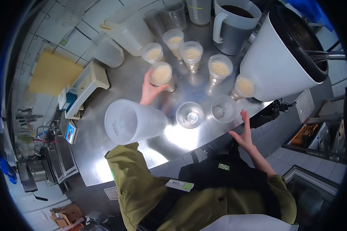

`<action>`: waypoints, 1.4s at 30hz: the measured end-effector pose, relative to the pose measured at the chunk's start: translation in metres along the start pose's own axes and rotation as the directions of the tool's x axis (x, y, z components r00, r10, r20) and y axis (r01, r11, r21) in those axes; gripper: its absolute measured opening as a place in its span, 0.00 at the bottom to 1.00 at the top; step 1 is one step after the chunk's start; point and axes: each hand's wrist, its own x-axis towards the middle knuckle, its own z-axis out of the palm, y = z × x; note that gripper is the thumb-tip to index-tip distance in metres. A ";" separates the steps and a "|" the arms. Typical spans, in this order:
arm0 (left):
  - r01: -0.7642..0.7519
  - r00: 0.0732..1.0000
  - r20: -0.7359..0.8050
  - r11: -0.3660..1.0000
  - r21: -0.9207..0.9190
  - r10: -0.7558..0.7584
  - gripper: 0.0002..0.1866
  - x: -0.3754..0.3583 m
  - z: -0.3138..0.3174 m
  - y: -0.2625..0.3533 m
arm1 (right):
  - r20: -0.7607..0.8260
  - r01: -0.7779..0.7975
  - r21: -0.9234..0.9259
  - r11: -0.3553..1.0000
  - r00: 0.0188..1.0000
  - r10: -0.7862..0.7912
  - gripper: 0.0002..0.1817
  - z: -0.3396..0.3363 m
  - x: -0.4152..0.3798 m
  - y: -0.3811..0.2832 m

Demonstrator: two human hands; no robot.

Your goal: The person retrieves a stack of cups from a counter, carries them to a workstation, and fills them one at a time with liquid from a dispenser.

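Note:
My left hand (152,90) is closed around a clear plastic cup (161,74) of frothy beige drink standing on the steel counter. My right hand (245,133) is open, thumb and fingers spread, just beside an empty clear cup (224,109) near the counter's front edge. Between the hands stands another empty clear cup (190,115). A tall stack of translucent cups (133,121) rises close to my left forearm and hides part of it. More filled cups stand farther back, among them one cup (191,53) in the middle and one (220,68) to its right.
A big white container (275,57) with a black rim and a whisk (324,56) stands at the right, one filled cup (243,87) close against it. Behind are a jug of dark liquid (235,30) and a translucent pitcher (127,32). A white stand (90,81) is at the left.

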 end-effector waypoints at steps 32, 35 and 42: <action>0.255 0.871 0.474 0.943 -0.216 -0.127 0.57 -0.194 0.400 0.102 | -0.072 0.406 -0.424 0.810 0.876 -0.476 0.29 -0.262 0.017 0.012; 0.304 0.809 0.557 0.945 -0.119 -0.189 0.55 -0.183 0.448 0.106 | 0.138 0.281 -0.403 0.871 0.959 -0.245 0.27 -0.277 0.055 0.019; 0.346 0.907 0.356 0.879 -0.329 -0.224 0.51 -0.148 0.496 0.103 | 0.161 0.380 -0.449 0.809 0.924 -0.345 0.10 -0.242 0.048 0.092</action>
